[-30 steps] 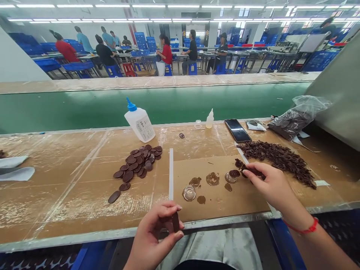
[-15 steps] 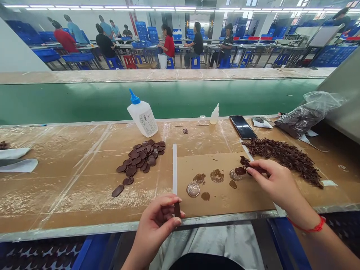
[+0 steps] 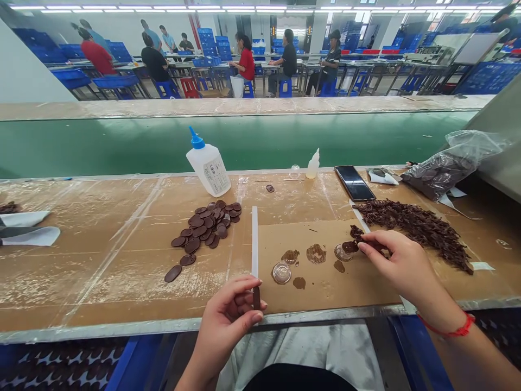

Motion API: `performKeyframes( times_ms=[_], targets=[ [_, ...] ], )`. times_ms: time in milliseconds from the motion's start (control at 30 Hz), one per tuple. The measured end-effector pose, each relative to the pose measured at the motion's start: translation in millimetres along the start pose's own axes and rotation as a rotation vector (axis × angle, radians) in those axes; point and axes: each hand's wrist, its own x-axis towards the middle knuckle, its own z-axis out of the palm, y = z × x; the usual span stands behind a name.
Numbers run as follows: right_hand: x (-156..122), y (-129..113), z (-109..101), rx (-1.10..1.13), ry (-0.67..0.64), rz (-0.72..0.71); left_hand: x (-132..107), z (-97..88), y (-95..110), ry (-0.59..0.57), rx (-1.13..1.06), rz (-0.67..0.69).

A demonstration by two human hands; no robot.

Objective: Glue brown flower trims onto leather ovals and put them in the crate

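My left hand (image 3: 230, 317) is closed around a dark brown oval piece (image 3: 256, 297), held on edge at the near rim of the bench. My right hand (image 3: 396, 260) pinches a small brown piece (image 3: 350, 246) and holds it at a small clear cap (image 3: 341, 253) on a cardboard sheet (image 3: 325, 282). A second clear cap (image 3: 281, 272) and brown glue blots (image 3: 315, 253) lie on the same sheet. A pile of brown oval pieces (image 3: 207, 225) sits to the left, and a heap of small brown shaped parts (image 3: 419, 225) lies to the right.
A large glue bottle with a blue tip (image 3: 207, 163), a small dropper bottle (image 3: 312, 164), a phone (image 3: 354, 183) and a plastic bag of brown parts (image 3: 451, 165) line the far edge. A white strip (image 3: 254, 239) lies beside the cardboard. Behind runs a green conveyor belt (image 3: 122, 144); several people sit at distant tables.
The view has shifted slightly up and right. My left hand has turned the oval piece a little; my right hand stays at the clear cap with its piece.
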Motion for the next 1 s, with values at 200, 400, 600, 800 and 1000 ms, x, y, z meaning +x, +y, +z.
performKeyframes(
  times_ms=[200,400,600,800,1000],
  targets=[
    [-2,-1,-1,-0.014,-0.007,-0.009,1,-1.8,-2,-0.014,0.005,0.025],
    [-3,0,-1,-0.021,-0.010,-0.012,3,-9.6,-11,-0.068,-0.012,0.060],
    [-1,-3,-2,-0.014,-0.013,-0.009,2,-7.8,-10,-0.056,-0.024,0.044],
    [0,-6,-3,0.004,-0.010,0.009,1,-10.8,-11,-0.034,-0.045,0.014],
    [0,-8,-5,0.061,0.036,0.079,-1,-2.5,-4,0.011,-0.092,-0.014]
  ],
)
